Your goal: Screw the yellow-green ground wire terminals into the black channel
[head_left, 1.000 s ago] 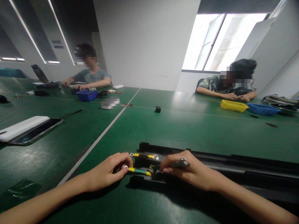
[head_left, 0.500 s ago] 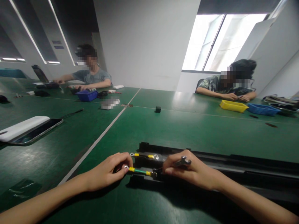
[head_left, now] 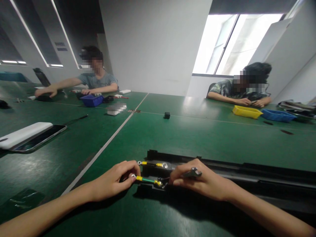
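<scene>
My left hand (head_left: 120,179) pinches the ring terminal at the left end of a green wire (head_left: 147,180) with yellow sleeves. The wire's other ring end lies at a fastener on a long black housing (head_left: 222,171). Closed around a wrench, my right hand (head_left: 199,179) rests over the housing; the wrench's open jaw (head_left: 196,171) sticks out between thumb and fingers. The wrench's far end reaches toward the green wire's right terminal, though its tip is hard to make out. Behind it, a black wire (head_left: 151,164) with yellow sleeves and ring ends is attached to the housing.
A white case and phone (head_left: 46,138) lie at left, near a clear plastic bag (head_left: 23,200). A small black cube (head_left: 167,115) stands mid-table. Blue (head_left: 92,100) and yellow (head_left: 247,112) bins sit farther back, where two people work across the table.
My right hand has shifted slightly left and the wrench has tilted a little. My left hand stays put. The person at far left has stretched an arm further to the left.
</scene>
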The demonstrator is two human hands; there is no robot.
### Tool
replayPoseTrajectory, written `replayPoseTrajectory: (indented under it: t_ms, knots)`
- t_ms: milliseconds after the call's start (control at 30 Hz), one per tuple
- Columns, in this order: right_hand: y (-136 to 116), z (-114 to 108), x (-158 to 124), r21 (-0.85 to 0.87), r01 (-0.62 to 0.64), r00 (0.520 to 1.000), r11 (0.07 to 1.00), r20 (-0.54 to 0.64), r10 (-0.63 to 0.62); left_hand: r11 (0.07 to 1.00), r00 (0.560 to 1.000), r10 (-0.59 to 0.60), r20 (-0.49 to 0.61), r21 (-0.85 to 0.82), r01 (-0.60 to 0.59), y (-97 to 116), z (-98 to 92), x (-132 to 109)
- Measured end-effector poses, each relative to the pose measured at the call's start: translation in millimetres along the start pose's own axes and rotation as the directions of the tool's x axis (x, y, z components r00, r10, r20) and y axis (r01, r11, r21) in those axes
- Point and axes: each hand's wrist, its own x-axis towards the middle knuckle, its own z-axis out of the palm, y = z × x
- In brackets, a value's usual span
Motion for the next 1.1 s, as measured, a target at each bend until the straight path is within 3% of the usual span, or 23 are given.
replayPoseTrajectory:
  t_ms: [300, 500, 700, 1100]
  knots:
    - [-1.5, -1.6, 0.1, -0.031, -0.062, 0.998, 0.998, -0.026, 0.061, 1.000, 1.000, -0.003, 0.002, 0.006, 0.003, -0.4, -0.1, -1.7]
    - [0.4, -0.7, 2.5, -0.062, -0.034, 0.999, 0.997, -0.041, 0.032, 1.000, 1.000, -0.003, 0.001, -0.003, 0.003, -0.3, 0.1, -0.5]
    - [1.2, 0.7, -0.4, 0.009, -0.005, 1.000, 1.000, -0.007, 0.005, 1.000, 1.000, -0.008, 0.005, 0.000, 0.008, -0.5, 0.1, -0.6]
    - [1.0, -2.1, 0.0, -0.031, -0.056, 0.998, 0.998, -0.021, 0.055, 1.000, 1.000, -0.003, 0.004, 0.004, 0.003, -1.0, 0.0, -0.1]
